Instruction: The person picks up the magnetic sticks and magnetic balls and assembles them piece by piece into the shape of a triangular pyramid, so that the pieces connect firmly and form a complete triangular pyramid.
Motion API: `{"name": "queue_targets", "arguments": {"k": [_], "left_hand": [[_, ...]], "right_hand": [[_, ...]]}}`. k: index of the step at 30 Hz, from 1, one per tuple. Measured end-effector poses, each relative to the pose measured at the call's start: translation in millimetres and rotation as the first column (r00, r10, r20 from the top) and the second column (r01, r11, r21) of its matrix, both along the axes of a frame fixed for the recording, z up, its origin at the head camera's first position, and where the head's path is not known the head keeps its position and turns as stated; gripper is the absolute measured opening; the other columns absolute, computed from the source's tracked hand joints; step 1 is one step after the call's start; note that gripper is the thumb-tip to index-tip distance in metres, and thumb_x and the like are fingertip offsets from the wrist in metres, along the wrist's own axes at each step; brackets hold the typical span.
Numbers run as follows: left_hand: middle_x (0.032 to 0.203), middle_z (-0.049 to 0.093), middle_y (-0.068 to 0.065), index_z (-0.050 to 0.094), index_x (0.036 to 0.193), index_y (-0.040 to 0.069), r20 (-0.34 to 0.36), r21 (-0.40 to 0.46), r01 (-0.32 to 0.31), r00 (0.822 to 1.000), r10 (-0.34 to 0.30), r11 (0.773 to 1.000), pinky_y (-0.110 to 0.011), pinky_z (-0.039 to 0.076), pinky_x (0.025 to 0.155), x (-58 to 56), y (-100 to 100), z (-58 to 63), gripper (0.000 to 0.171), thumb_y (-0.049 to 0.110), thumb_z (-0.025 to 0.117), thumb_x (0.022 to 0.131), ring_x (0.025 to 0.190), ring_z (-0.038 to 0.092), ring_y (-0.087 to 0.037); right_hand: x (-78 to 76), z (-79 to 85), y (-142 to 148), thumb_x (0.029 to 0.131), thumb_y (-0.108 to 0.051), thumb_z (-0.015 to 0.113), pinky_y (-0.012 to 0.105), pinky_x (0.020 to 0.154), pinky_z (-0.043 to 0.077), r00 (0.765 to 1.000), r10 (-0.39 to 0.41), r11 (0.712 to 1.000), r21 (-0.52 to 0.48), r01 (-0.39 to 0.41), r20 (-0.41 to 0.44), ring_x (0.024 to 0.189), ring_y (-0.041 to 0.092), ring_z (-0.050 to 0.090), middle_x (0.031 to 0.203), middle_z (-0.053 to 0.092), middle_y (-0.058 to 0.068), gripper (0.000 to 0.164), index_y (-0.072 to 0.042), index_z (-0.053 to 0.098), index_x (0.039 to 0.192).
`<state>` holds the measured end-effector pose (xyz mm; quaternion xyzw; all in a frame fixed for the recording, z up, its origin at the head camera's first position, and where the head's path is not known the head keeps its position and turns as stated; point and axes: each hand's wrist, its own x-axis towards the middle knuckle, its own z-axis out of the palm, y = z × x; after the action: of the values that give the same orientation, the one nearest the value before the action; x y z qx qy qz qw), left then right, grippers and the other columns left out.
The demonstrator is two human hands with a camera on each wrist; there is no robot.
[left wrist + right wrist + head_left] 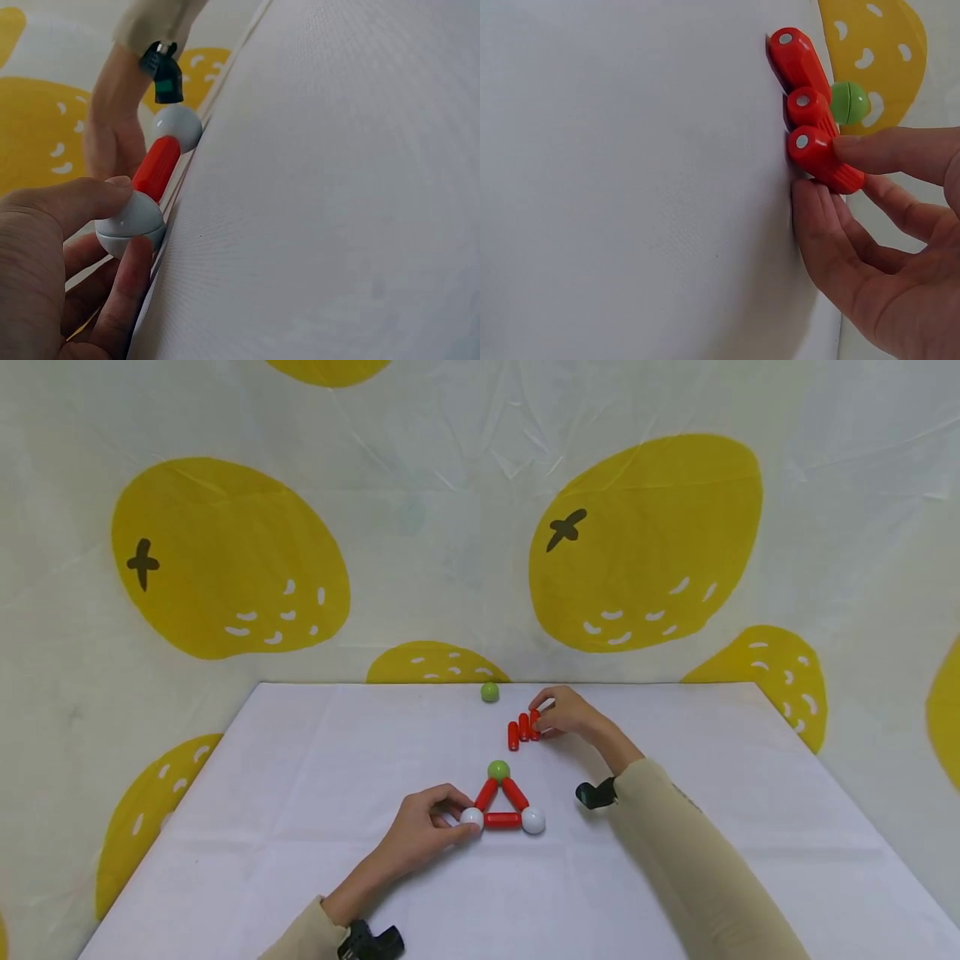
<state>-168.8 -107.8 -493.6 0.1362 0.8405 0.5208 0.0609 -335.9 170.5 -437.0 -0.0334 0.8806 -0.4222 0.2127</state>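
A flat triangle of three red rods lies on the white table, with a green ball [498, 770] at its far corner and white balls at the near two. My left hand [423, 825] holds the left white ball [127, 214] between thumb and fingers. In the left wrist view, the bottom red rod [157, 166] runs from it to the right white ball [178, 127]. Farther back, my right hand [572, 713] pinches the rightmost [817, 154] of three loose red rods. Beside it lie the middle rod [524, 727] and the left rod [513, 736]. Pale discs show on their ends.
A loose green ball [490, 692] sits near the table's back edge, beyond the red rods. Behind the white table [300, 760] hangs a pale cloth [450, 527] printed with yellow fruit. Dark wrist cameras sit at both sleeves.
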Motion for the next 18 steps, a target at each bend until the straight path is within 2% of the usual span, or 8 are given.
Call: {"name": "queue_targets", "arguments": {"k": [3,9,15,18], "left_hand": [[0.098,0.072,0.001,0.075,0.105,0.021,-0.004,-0.007,0.001,1.000,-0.001,1.000,-0.020,0.054,0.069,0.4,0,0.8,0.027,0.033,0.086,0.084,0.079,0.063,-0.010],[0.099,0.072,0.001,0.074,0.106,0.021,0.002,-0.015,0.003,1.000,-0.003,1.000,-0.020,0.055,0.069,1.3,1,1.9,0.027,0.033,0.086,0.085,0.079,0.063,-0.010],[0.099,0.072,0.001,0.074,0.106,0.021,-0.003,-0.016,0.004,1.000,-0.004,1.000,-0.020,0.055,0.069,1.1,0,2.3,0.027,0.033,0.086,0.085,0.080,0.064,-0.010],[0.099,0.072,0.002,0.074,0.106,0.022,-0.006,-0.011,0.006,1.000,-0.006,1.000,-0.021,0.055,0.069,0.0,-1,1.4,0.027,0.033,0.086,0.084,0.080,0.064,-0.009]], "right_hand": [[3.8,-0.8,0,0.094,-0.007,0.069,0.034,0.087,0.062,1.000,-0.019,0.999,-0.032,0.018,-0.012,0.097,0.027,0.066,0.119,0.062,0.019,0.036,-0.004,0.060,0.128],[7.8,-5.4,5,0.093,-0.010,0.072,0.026,0.077,0.059,0.997,-0.055,0.998,-0.035,0.053,-0.054,0.090,0.025,0.064,0.111,0.062,0.016,0.036,-0.007,0.060,0.126],[14.7,0.4,10,0.094,-0.011,0.070,0.030,0.082,0.061,0.994,-0.060,0.997,-0.061,0.054,-0.088,0.095,0.027,0.066,0.118,0.062,0.018,0.036,-0.008,0.061,0.128],[21.2,7.3,10,0.093,-0.011,0.071,0.032,0.085,0.061,0.993,-0.036,0.997,-0.075,0.028,-0.108,0.103,0.028,0.065,0.121,0.063,0.018,0.037,-0.008,0.061,0.129]]}}
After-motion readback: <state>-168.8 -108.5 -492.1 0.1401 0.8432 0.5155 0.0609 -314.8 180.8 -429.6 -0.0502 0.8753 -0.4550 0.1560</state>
